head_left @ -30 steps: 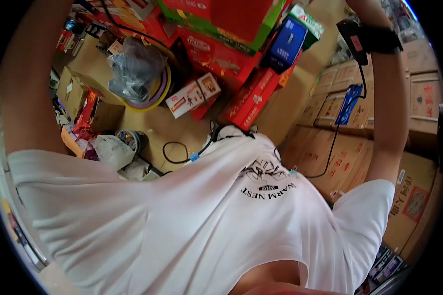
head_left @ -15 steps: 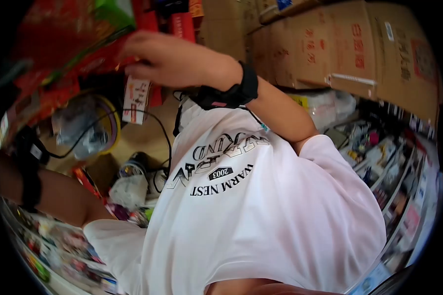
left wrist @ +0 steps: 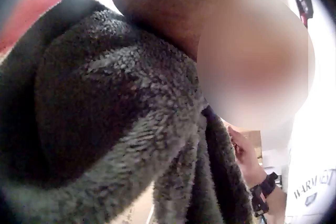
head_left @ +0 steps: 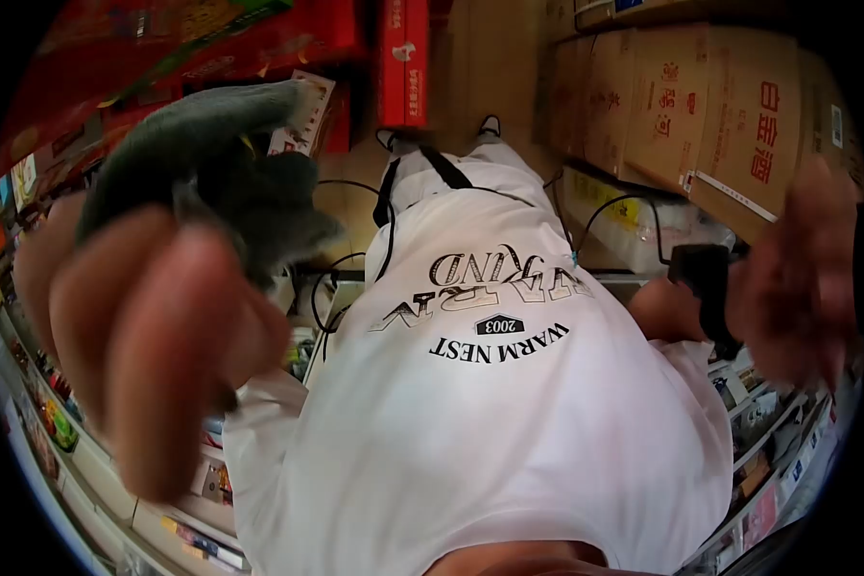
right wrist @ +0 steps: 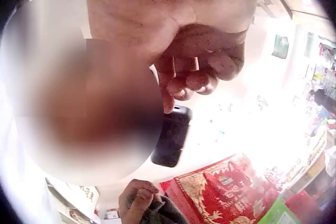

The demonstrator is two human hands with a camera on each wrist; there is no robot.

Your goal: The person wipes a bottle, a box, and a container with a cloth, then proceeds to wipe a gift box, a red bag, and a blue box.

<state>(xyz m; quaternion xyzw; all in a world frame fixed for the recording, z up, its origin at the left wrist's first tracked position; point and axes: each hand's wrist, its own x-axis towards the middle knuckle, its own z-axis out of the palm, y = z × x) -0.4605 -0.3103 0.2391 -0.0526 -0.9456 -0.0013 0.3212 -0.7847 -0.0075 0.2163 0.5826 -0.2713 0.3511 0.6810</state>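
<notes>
My left hand [head_left: 163, 336], large and blurred at the left of the head view, grips a dark grey-green fuzzy cloth [head_left: 211, 158]. In the left wrist view the bunched cloth [left wrist: 131, 108] hangs in folds below that hand. The right wrist view shows the left hand [right wrist: 135, 200] with fingers curled round the cloth [right wrist: 163, 213]. My right hand [head_left: 802, 278] is raised at the right edge. Its loosely curled fingers [right wrist: 202, 79] come close to a dark rounded rectangular device [right wrist: 172, 140], with nothing visible inside them.
Brown cartons [head_left: 662, 106] stand at the upper right, with red boxes [head_left: 403, 67] at the upper middle and left. Shelves of small goods line both sides. Black cables [head_left: 346, 187] run beside the white shirt [head_left: 490, 403].
The right hand moved from across the body at the upper left to the right edge. The left hand has come up close to the camera with the cloth. The head view has shifted.
</notes>
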